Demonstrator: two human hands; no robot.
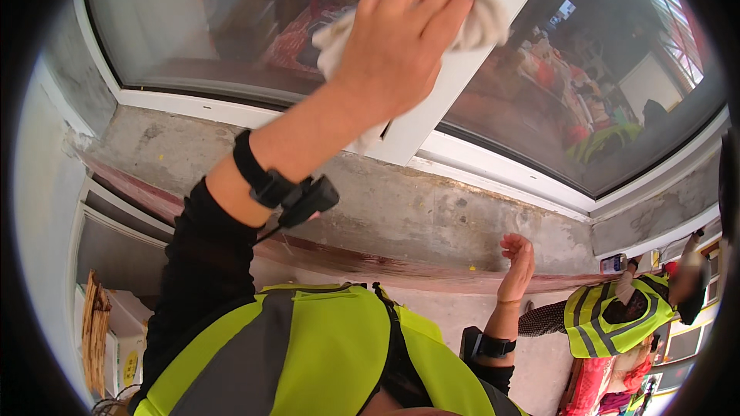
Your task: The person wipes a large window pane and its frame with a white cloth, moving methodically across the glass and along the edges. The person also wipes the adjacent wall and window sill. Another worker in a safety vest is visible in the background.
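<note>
My left hand (399, 40) grips a bunched whitish cloth (477, 11) at the top middle and holds it against the white window frame (428, 121), between two dark glass panes. Part of the cloth hangs out to the left of the hand, over the left pane (231, 23). The thumb is mostly hidden. My right hand (517, 263) is lower down at the right, above the edge of the concrete sill (404, 202). It holds nothing, and its fingers are loosely bent. The right pane (532, 104) reflects colourful items and a yellow-green shape.
A co-worker in a yellow vest (618, 318) stands at the far right, near a container (613, 264) on the sill. Boxes (124, 341) and a stack of thin wooden pieces (95, 335) are at lower left. A reddish ledge (358, 266) edges the sill.
</note>
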